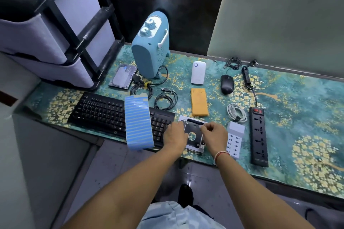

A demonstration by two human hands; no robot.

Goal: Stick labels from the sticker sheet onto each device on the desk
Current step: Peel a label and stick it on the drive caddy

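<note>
a boxed drive caddy (193, 132) is seen at the near edge of the desk (279, 98), at about six o'clock in the view, its long axis running from near to far with a slight tilt toward one o'clock. the left hand (175, 134) is rested on the box's left edge with fingers curled against it; whether it grips the box cannot be told. the right hand (214, 133) is held over the box's right part, thumb and forefinger pinched together at a small pale label (202, 126) at the box's top. the sticker sheet (138, 122), blue with pale stripes, is draped across the black keyboard (104, 113) at nine o'clock of the hands, its long axis near to far and its near end hanging past the desk edge. a white multi-port usb charger (235, 139) lies just beside the box at three o'clock, and a black power strip (259, 135) further right, long axis near to far, switch end away. an orange power bank (199, 102) is placed at twelve o'clock of the box, with a white router-like device (198, 73) beyond it. a black mouse (227, 84) lies at one o'clock, a blue fan heater (150, 46) and a bare hard drive (122, 76) at eleven o'clock.
</note>
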